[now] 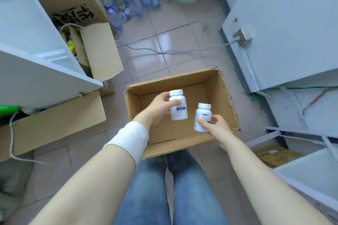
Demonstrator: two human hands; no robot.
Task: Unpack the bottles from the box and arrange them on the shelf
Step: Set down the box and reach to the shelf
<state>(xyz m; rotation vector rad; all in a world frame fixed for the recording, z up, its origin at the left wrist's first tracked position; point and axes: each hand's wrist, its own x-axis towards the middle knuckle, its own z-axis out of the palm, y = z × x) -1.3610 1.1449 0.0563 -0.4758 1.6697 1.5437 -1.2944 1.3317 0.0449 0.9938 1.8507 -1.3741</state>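
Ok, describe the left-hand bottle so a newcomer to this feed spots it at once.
Start at the open cardboard box on the tiled floor, ahead of the person's knees. Two white capped bottles are held over it. Yours is the bottle gripped by the left hand, whose wrist wears a white wrap; it sits higher and further left than the other bottle, in the right hand.

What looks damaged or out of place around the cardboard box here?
The open brown cardboard box has a ragged, torn right rim. Beyond it, a grey cable trails loose across the tiled floor from a metal wall socket.
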